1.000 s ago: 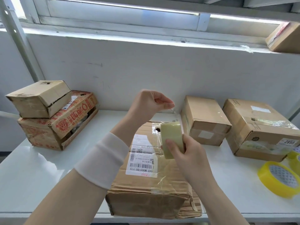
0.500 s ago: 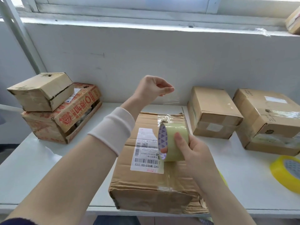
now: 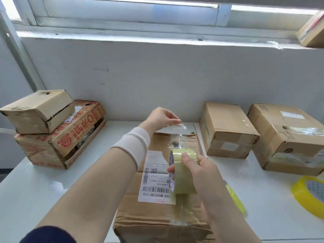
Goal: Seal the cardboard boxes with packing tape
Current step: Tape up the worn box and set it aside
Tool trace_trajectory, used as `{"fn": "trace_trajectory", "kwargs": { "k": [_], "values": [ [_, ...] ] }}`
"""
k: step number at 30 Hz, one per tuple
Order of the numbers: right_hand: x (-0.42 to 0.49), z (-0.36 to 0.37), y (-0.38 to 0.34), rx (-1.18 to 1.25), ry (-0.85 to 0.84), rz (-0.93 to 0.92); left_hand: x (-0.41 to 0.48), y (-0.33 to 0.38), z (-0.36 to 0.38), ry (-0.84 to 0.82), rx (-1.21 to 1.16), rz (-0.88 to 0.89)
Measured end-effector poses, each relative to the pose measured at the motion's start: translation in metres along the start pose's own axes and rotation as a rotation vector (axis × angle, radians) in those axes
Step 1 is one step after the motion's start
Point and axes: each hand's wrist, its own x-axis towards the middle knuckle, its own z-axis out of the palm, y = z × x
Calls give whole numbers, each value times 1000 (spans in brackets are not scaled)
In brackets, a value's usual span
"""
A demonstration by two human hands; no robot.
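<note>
A worn cardboard box (image 3: 157,218) with a white barcode label lies on the white table in front of me. My right hand (image 3: 203,174) grips a roll of clear packing tape (image 3: 184,172) just above the box top. My left hand (image 3: 161,118) pinches the free end of the tape strip (image 3: 177,128) over the box's far edge. The strip runs stretched from the roll to my left fingers, above the box's middle seam.
Two stacked boxes (image 3: 52,127) stand at the far left. Two more boxes (image 3: 226,130) (image 3: 287,137) stand at the right by the wall. A yellow tape roll (image 3: 310,193) lies at the right edge, another yellowish roll (image 3: 236,199) behind my right wrist. White table (image 3: 52,190).
My right hand has drawn the roll back toward me and lower over the box. The strip between the roll and my left fingers has grown longer.
</note>
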Motion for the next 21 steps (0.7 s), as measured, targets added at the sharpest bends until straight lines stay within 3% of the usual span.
{"fn": "trace_trajectory", "kwargs": {
  "k": [11, 21],
  "values": [
    [4, 4, 4, -34, 35, -20, 1, -16, 13, -38, 55, -21],
    [5, 3, 4, -49, 27, -40, 4, -20, 13, -106, 288, -99]
  ]
}}
